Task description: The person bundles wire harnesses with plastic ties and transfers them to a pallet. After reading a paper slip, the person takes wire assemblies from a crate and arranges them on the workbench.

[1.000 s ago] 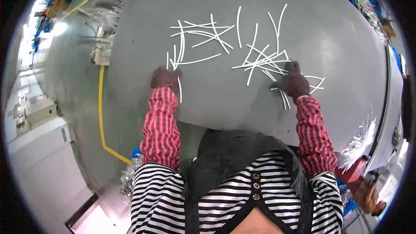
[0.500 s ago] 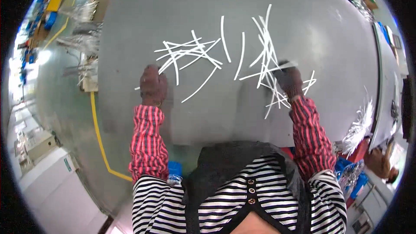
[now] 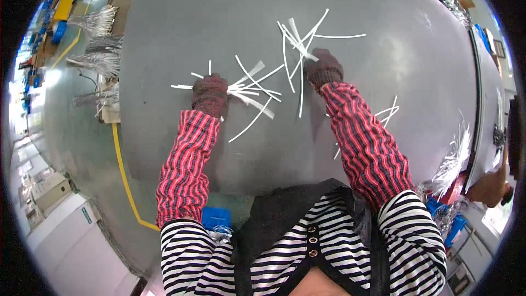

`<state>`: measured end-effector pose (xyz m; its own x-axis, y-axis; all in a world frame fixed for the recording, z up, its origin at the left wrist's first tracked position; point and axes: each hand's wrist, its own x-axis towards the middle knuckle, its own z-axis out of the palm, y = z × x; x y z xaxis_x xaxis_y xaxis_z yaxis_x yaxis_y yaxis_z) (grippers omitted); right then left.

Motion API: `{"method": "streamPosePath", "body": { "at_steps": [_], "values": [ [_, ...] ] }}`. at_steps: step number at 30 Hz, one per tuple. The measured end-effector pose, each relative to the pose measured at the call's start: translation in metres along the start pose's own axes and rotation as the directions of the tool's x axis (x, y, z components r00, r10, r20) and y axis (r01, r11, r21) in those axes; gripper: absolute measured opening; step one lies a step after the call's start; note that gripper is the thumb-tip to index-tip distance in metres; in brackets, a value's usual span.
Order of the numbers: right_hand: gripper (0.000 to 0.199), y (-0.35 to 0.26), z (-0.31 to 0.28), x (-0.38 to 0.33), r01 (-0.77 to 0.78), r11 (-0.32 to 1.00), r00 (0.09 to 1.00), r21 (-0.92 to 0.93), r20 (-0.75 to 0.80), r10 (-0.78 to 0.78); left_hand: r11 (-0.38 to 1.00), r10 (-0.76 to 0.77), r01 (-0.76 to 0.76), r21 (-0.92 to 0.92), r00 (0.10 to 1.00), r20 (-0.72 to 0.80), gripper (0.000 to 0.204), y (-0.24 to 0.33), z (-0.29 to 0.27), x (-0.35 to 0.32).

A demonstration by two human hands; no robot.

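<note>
Bench [image 3: 383, 49]: one, grey, wide, carrying all the work. Hands: two, both in dark knit gloves with red plaid sleeves. Left hand [image 3: 209, 94]: grip closed on a bunch of white strips [image 3: 249, 90], which fan out to its right, short ends showing on its left. Right hand [image 3: 324, 69]: grip pressed down on a second bunch [image 3: 298, 38] that sprays up and leftward from the glove; whether the fingers are fully closed cannot be told. Loose strips [image 3: 388, 112]: roughly four, lying by the right forearm, apart from both bunches. Strips overall: perhaps twenty, overlap prevents an exact count. Step judged: gathering scattered strips into bundles, well along. Next move calls for sweeping both bunches together, ends aligned, then collecting the strays
</note>
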<state>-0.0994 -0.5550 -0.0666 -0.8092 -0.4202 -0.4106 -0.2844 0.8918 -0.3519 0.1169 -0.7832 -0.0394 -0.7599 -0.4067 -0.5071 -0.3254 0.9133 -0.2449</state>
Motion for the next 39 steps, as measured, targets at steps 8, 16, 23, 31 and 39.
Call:
{"method": "streamPosePath", "body": {
  "at_steps": [8,16,23,31,39],
  "values": [
    [0.026,-0.035,0.045,-0.059,0.377,0.926,0.907,-0.012,0.205,-0.367,0.844,-0.248,0.136,-0.519,0.957,-0.152,0.055,0.043,0.028,-0.043],
    [0.037,0.067,-0.057,0.081,0.197,0.913,0.851,-0.357,-0.4,-0.34,0.729,-0.471,0.338,-0.595,0.879,-0.076,0.09,0.103,-0.004,-0.042],
    [0.019,0.043,-0.074,0.09,0.159,0.899,0.975,-0.408,-0.079,-0.208,0.861,-0.371,0.325,-0.391,0.927,-0.047,0.043,0.101,0.007,-0.008],
    [0.028,-0.029,-0.013,-0.01,0.701,0.688,0.712,-0.19,0.126,-0.691,0.774,-0.536,0.204,-0.6,0.714,-0.449,0.023,0.092,0.017,-0.02],
    [0.018,-0.054,-0.012,0.015,0.712,0.639,0.693,-0.291,0.144,-0.707,0.879,-0.264,0.283,-0.383,0.959,0.102,0.033,0.034,-0.044,0.015]
  ]
}}
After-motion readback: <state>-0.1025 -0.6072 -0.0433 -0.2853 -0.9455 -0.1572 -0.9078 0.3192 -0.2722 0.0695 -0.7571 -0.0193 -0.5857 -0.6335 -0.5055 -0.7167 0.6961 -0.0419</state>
